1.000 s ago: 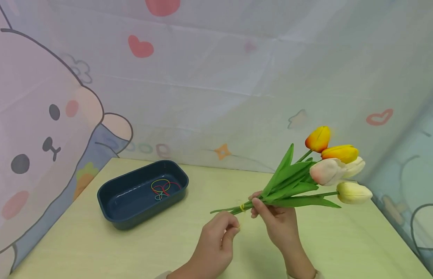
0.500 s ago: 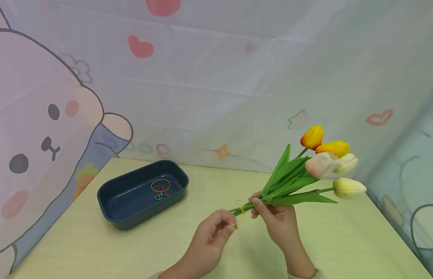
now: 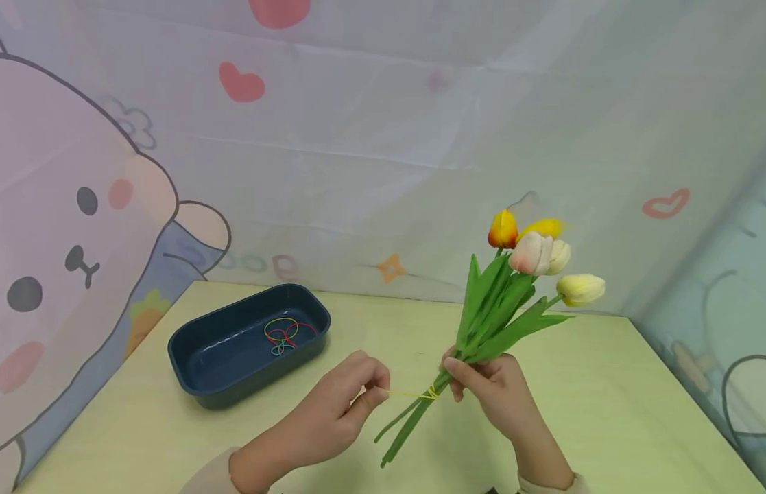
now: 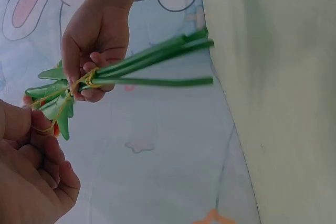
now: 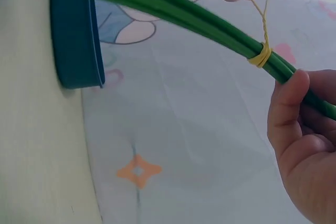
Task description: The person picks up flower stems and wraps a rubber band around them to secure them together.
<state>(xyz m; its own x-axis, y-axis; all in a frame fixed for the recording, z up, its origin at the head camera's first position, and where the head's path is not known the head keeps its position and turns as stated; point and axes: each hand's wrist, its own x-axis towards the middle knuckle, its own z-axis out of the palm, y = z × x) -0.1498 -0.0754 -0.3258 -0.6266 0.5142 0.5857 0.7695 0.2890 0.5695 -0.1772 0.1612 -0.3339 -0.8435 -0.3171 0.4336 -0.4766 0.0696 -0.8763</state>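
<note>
My right hand (image 3: 496,391) grips a bunch of artificial tulips (image 3: 490,302) just below the leaves, with the yellow, orange-red, pinkish and cream blooms pointing up and right. The green stems (image 5: 173,11) slant down past it, their ends splayed. A yellow rubber band (image 5: 261,56) is wound several times round the stems beside my right thumb. To the left of the stems, my left hand (image 3: 336,408) pinches the band's free loop and holds it stretched away. The loop is twisted near the stems, as the right wrist view shows.
At the left of the pale table (image 3: 370,329) stands a dark blue rectangular tray (image 3: 259,377). Several coloured rubber bands (image 3: 284,339) lie in its right part. A printed cloth backdrop (image 3: 370,137) hangs behind the table.
The tulips have swung more upright, blooms moving left and stem ends turning down. My left hand has moved left and up from the stems, drawing the rubber band out taut.
</note>
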